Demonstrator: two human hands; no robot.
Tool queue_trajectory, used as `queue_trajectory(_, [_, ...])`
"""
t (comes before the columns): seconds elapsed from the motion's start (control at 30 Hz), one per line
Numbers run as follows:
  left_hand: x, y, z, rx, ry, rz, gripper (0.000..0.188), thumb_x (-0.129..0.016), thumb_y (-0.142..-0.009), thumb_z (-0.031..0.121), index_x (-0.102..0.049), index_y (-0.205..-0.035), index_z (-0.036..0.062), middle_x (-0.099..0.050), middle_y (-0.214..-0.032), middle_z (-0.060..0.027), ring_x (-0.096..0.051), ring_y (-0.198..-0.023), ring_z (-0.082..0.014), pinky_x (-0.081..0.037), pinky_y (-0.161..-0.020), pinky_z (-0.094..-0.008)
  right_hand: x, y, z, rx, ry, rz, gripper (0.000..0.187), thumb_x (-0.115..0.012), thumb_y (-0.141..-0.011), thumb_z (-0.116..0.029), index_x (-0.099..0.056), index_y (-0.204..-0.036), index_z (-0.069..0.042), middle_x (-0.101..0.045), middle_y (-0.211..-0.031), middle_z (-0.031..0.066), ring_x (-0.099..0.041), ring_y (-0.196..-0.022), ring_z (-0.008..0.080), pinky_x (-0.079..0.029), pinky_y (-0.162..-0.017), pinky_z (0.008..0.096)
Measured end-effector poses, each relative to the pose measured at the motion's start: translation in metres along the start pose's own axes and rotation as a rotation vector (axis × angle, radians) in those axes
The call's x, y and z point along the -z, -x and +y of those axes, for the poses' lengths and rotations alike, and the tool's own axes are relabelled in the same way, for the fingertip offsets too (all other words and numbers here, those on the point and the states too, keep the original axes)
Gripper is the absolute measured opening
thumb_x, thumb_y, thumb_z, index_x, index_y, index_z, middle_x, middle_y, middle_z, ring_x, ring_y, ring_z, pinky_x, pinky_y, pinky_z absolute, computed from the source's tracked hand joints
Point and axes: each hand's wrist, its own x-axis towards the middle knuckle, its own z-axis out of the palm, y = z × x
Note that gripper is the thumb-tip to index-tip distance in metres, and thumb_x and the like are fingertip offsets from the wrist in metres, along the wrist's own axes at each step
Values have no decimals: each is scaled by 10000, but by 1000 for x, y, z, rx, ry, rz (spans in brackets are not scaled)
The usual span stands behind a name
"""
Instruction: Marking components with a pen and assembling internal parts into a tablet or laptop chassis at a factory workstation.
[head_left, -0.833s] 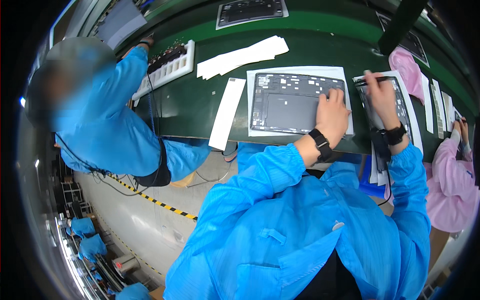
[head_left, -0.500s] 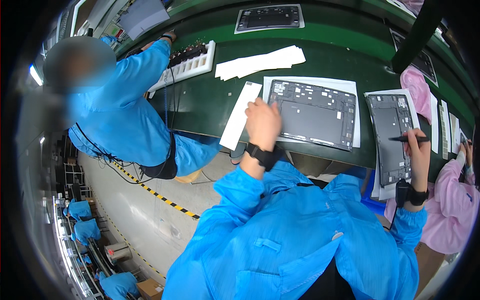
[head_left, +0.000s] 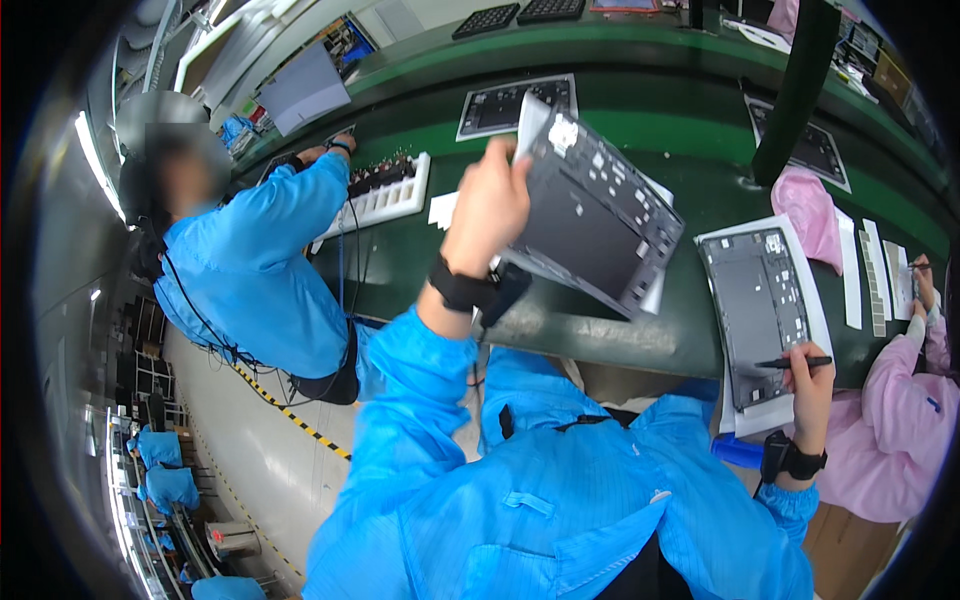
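Fingers of my left hand (head_left: 488,205) clamp the tilted dark panel (head_left: 592,228) above the table; my right hand (head_left: 810,378) pinches a black pen (head_left: 792,363).

Bright, even overhead light, strip-lamp glare at upper left, heavy fisheye bending with black vignette at the rim, raised left hand (head_left: 487,205) slightly motion-blurred.

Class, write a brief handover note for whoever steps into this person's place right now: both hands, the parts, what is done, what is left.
Left hand: holds a dark grey panel lifted and tilted above the green bench.
Right hand: grips a thin black tool at the lower edge of a second panel, which lies flat on a white sheet.
Done: first panel is off the bench.
Left: it is not yet set down; what remains on the second panel cannot be told.
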Motion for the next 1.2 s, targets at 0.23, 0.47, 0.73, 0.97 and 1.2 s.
queue_trajectory(0.23, [-6, -200, -11, -336, 190, 52, 289, -524, -985, 221, -650, -1035, -34, -677, -874, -236, -654, -849, -384, -502, -754, -428, 3, 6, 12, -63, -91, 88, 264, -586, -995, -222, -631, -836, -16, -522, -600, -16, -442, -525, 42, -299, -484, 202])
queue_trajectory(0.47, [-240, -329, -112, -168, 257, -200, 248, -524, -936, 96, -689, -1073, -29, -704, -1042, -176, -641, -956, -281, -483, -865, -398, 11, 20, 14, -121, -121, 249, 231, -594, -989, -194, -611, -824, -33, -514, -586, -15, -444, -516, 41, -312, -469, 200])
queue_trajectory(0.73, [-334, -325, -217, -24, -319, -308, 371, -451, -936, 224, -745, -970, 2, -717, -998, -212, -689, -937, -397, -546, -808, -449, 33, 26, 21, -90, -32, 298, 179, -580, -1007, -197, -557, -904, -53, -485, -630, -27, -403, -491, 34, -282, -448, 183])
queue_trajectory(0.97, [-194, -341, -303, 501, -426, -106, 302, -612, -898, 257, -703, -1124, 80, -618, -1296, -190, -605, -1202, -356, -524, -967, -446, 51, 23, 37, -114, 37, 335, 236, -543, -1028, -244, -545, -862, -76, -452, -666, -36, -365, -485, 8, -218, -406, 189])
queue_trajectory(1.2, [-202, -313, -441, 920, -283, -149, 443, -568, -911, 324, -639, -1295, 114, -523, -1432, -144, -498, -1321, -319, -404, -1075, -446, 10, 25, 2, -187, 78, 449, 236, -547, -1027, -256, -539, -870, -79, -443, -671, -42, -351, -487, 10, -237, -424, 187])
